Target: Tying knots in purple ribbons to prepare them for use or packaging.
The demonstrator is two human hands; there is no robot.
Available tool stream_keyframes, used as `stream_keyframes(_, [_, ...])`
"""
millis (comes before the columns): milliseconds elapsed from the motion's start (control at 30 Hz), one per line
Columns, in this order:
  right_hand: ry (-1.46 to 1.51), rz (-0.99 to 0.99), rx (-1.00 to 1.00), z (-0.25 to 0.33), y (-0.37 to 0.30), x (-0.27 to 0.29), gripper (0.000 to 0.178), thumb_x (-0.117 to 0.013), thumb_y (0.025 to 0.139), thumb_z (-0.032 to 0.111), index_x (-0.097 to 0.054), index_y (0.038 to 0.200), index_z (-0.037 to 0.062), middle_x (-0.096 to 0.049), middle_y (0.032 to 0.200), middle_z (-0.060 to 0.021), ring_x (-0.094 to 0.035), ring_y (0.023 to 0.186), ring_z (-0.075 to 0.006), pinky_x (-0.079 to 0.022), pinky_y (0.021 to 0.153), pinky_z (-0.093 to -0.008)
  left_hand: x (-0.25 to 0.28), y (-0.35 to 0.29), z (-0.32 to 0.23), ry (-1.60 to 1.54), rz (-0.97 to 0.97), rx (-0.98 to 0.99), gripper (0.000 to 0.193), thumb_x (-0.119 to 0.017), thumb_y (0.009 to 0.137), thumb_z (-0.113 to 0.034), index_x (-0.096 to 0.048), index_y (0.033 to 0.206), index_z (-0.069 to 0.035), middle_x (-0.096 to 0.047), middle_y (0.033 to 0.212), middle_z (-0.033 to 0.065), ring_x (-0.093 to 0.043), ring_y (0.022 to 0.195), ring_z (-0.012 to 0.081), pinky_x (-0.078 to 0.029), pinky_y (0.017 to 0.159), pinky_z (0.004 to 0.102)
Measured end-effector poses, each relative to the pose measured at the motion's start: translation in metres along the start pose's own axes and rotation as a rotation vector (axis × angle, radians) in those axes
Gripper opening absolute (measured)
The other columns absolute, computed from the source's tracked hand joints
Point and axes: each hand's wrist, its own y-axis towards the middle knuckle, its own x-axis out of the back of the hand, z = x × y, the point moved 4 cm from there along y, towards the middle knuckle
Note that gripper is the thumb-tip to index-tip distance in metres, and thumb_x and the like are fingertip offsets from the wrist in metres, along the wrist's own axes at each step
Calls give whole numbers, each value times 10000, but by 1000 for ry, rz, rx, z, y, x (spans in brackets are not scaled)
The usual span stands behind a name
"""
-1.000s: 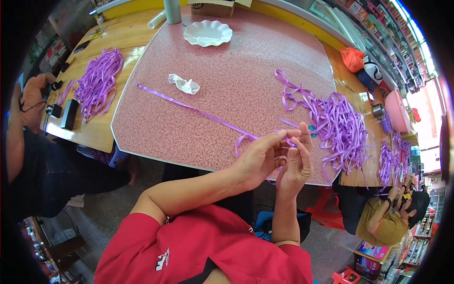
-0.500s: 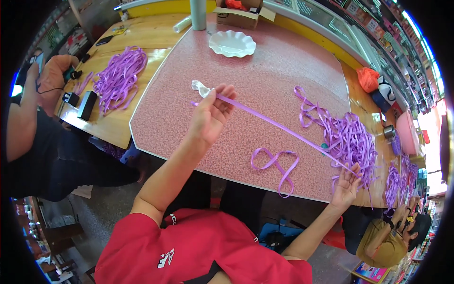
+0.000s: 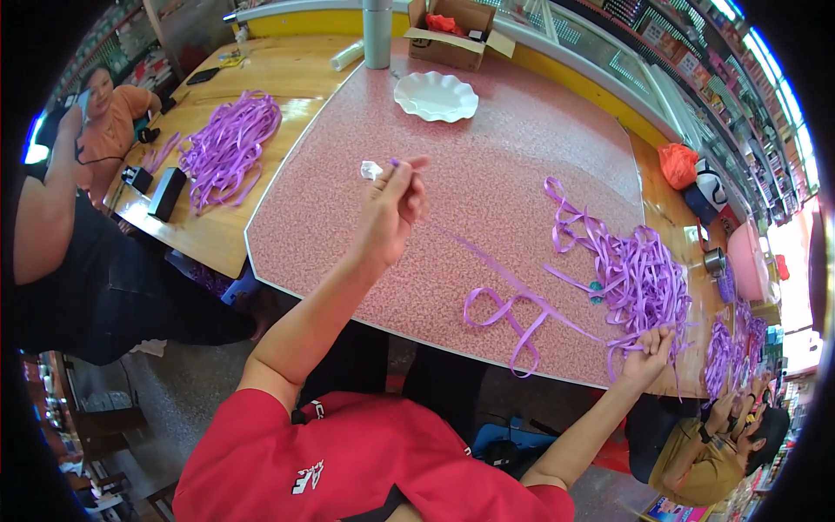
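My left hand [image 3: 391, 213] is raised over the pink speckled table [image 3: 348, 270], its fingers pinched on a purple ribbon [image 3: 478, 253] whose small end shows above the thumb. A crumpled white piece [image 3: 370, 170], maybe tissue, shows beside those fingertips. From below that hand the ribbon runs, blurred, down to the right. My right hand [image 3: 648, 355] has curled fingers around purple ribbon at the table's right front edge, close against a tangled ribbon pile [image 3: 644, 270]. Between the hands, near the front edge, lies a loose looped ribbon [image 3: 487, 320].
A scalloped white plate [image 3: 435, 97], a grey-green cylinder [image 3: 377, 39] and an open cardboard box [image 3: 448, 48] stand at the back. Another purple ribbon pile [image 3: 228, 143] is on the wooden table at left. People sit at both sides; a teal item [image 3: 596, 291] touches the right pile.
My left hand has turned and its fingers have closed in. The ribbon, stretched taut before, now hangs lower and slacker. My right hand's fingers have curled in. The view has shifted slightly.
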Motion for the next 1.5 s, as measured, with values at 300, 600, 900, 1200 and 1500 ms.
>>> stream_keyframes(300, [-1054,456,188,-102,-66,-225,216,-569,942,2,-680,1127,22,-576,783,7,-430,612,-12,-326,530,-171,-98,-60,10,873,372,-79,326,-503,1037,-221,-647,1254,-24,-438,745,-85,-388,690,18,-327,594,209])
stream_keyframes(600, [-1001,684,23,-141,-92,-287,187,-676,855,-36,-710,1033,13,-583,835,12,-455,667,-28,-340,557,-192,-111,-71,16,1067,497,-292,204,-589,919,-23,-653,1108,17,-520,705,125,-535,600,199,-416,546,349])
stream_keyframes(900, [-912,587,41,-146,-94,-271,95,-696,864,-14,-675,955,0,-601,869,4,-508,718,-30,-389,603,-182,-116,-74,12,1049,514,-190,142,-602,963,-67,-653,1052,31,-523,803,42,-505,712,97,-399,585,264])
stream_keyframes(1200, [-936,678,129,-141,-91,-271,152,-652,920,5,-682,1068,4,-646,914,-17,-524,722,-30,-401,616,-175,-91,-66,23,549,338,204,140,-676,939,-134,-691,1017,-19,-591,914,-18,-520,873,49,-409,777,219])
stream_keyframes(1500, [-713,516,-227,-149,-94,-255,168,-663,928,54,-690,1089,14,-682,882,-20,-441,595,-15,-311,511,-172,-92,-66,24,463,358,244,132,-679,928,-124,-712,1003,-21,-604,913,-25,-529,889,51,-408,797,231])
